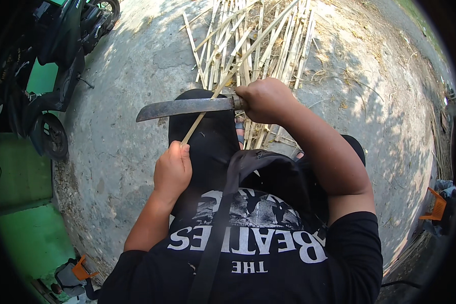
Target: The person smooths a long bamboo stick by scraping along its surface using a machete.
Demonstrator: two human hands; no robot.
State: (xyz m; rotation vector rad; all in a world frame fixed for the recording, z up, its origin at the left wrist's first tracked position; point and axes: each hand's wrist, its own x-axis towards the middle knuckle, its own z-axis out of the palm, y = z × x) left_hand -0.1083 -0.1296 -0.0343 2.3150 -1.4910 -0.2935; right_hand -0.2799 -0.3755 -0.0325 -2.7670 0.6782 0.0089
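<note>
My right hand [266, 101] is closed round the handle of a machete [185, 107], whose broad, dark-stained blade points left across my knee. Under the blade runs a long, thin bamboo strip [194, 128], slanting away to the upper right over a heap of strips. The strip's near end is gripped in my left hand [173, 169], fingers wrapped and thumb on top. Blade and strip cross just above my black-trousered left knee [207, 134]; whether the edge bites into the strip cannot be made out.
Split bamboo strips [223, 38] lie spread on the concrete ground [126, 91] ahead of me. A black motorbike [50, 96] stands at the left by a green wall [30, 238]. Orange chairs [433, 204] appear at the right and lower left rims. A dark strap [218, 228] crosses my chest.
</note>
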